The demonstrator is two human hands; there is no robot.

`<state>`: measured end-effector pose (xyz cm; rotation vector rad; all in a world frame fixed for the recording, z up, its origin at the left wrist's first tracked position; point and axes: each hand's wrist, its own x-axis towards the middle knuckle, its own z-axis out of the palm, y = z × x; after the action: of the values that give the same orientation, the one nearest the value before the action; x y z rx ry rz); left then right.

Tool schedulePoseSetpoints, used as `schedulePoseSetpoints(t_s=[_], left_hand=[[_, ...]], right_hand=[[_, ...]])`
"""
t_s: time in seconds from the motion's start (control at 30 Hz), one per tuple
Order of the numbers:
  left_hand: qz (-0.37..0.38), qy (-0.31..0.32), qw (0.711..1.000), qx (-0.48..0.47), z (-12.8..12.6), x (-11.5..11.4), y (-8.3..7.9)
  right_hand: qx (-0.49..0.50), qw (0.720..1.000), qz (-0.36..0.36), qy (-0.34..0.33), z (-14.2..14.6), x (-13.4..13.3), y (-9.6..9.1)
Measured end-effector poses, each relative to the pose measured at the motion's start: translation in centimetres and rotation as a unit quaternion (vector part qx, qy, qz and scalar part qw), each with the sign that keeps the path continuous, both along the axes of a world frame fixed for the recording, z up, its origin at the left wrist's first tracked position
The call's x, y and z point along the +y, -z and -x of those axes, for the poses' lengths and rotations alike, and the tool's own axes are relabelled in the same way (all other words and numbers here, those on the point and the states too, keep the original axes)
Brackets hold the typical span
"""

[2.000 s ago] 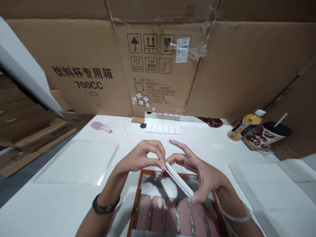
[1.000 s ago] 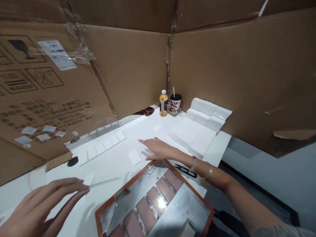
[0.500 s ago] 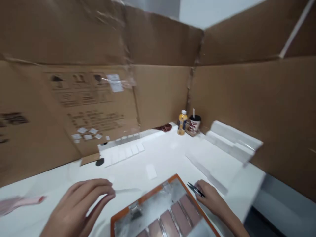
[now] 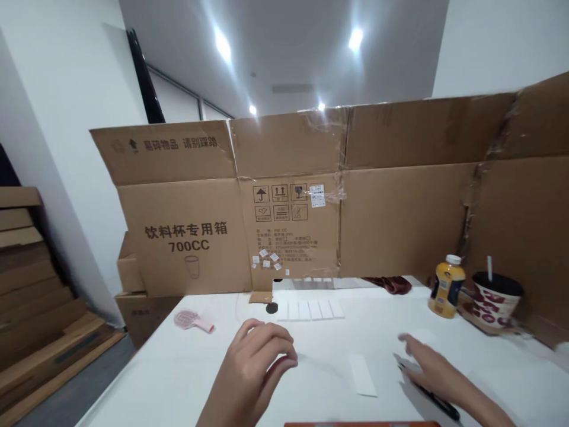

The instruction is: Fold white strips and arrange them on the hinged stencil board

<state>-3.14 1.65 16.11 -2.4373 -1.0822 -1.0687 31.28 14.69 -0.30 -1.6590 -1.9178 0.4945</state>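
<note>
Over the middle of the white table is my left hand (image 4: 258, 367), fingers bent and thumb tip against the fingertips. Nothing shows in that pinch. My right hand (image 4: 435, 367) reaches in from the lower right, blurred, with thumb and index finger apart. Beneath it lies a slim black pointed tool (image 4: 438, 406), partly covered by the hand; its exact kind is unclear. A white rectangular strip (image 4: 363, 375) lies flat between both hands. At the bottom edge only the orange rim (image 4: 355, 424) of a case shows.
White strips (image 4: 311, 309) lie in a row at the back beside a black disc (image 4: 271, 308). A pink hairbrush (image 4: 194, 321) is at left. A yellow bottle (image 4: 447, 286) and lidded cup (image 4: 495, 299) stand at right. Cardboard walls (image 4: 400, 219) enclose the back, with small white labels (image 4: 267, 260) stuck on.
The view has swung up and left, so the orange-rimmed case has mostly dropped out below. My right hand's fingers have spread from the black tool; my left hand keeps its shape.
</note>
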Motion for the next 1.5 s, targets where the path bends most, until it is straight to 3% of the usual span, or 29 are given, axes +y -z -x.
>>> schedulePoseSetpoints(t_s=[0.1, 0.13, 0.2, 0.27, 0.3, 0.37, 0.43, 0.5, 0.63, 0.8, 0.87, 1.07, 1.23, 1.5], left_hand=[[-0.026, -0.002, 0.999, -0.021, 0.2, 0.2, -0.2], [-0.04, -0.004, 0.999, -0.028, 0.3, 0.3, -0.2], [-0.072, -0.017, 0.996, -0.043, 0.4, 0.4, -0.1], [-0.109, -0.033, 0.992, -0.053, 0.5, 0.4, 0.0], [-0.127, -0.04, 0.99, -0.054, 0.5, 0.3, 0.2], [-0.16, -0.053, 0.985, -0.048, 0.5, 0.1, 0.4], [-0.183, -0.068, 0.98, -0.034, 0.5, -0.1, 0.6], [-0.186, -0.086, 0.979, -0.015, 0.5, -0.3, 0.8], [-0.104, -0.12, 0.987, -0.032, 0.8, 0.0, 1.2], [-0.014, -0.162, 0.976, -0.146, 1.0, 1.1, 1.4], [0.018, -0.15, 0.971, -0.183, 0.7, 1.3, 1.6], [0.042, -0.103, 0.947, -0.302, -0.4, 1.2, 2.2], [0.031, -0.095, 0.943, -0.318, -0.6, 1.2, 2.3], [0.023, -0.094, 0.94, -0.328, -0.7, 1.4, 2.3]], right_hand=[[0.065, 0.991, -0.005, -0.114, 4.0, -0.7, -6.4], [0.127, 0.973, 0.021, -0.192, 5.7, -0.9, -8.8], [0.168, 0.942, 0.049, -0.287, 9.5, -1.1, -13.0], [0.251, 0.865, 0.115, -0.42, 13.1, -1.2, -15.6], [0.258, 0.844, 0.125, -0.452, 14.6, -1.2, -16.2], [0.312, 0.778, 0.177, -0.516, 16.7, -1.3, -16.2], [0.357, 0.709, 0.244, -0.557, 17.7, -1.2, -15.2], [0.369, 0.67, 0.291, -0.575, 18.0, -0.9, -13.8], [0.39, 0.695, 0.276, -0.538, 17.5, -0.3, -12.5], [0.457, 0.758, 0.194, -0.423, 16.6, -0.9, -13.1], [0.453, 0.775, 0.172, -0.406, 16.4, -1.4, -13.4], [0.437, 0.755, 0.2, -0.446, 17.0, -2.2, -13.6], [0.453, 0.722, 0.229, -0.47, 17.8, -2.3, -13.6], [0.436, 0.724, 0.244, -0.476, 18.3, -2.4, -13.3]])
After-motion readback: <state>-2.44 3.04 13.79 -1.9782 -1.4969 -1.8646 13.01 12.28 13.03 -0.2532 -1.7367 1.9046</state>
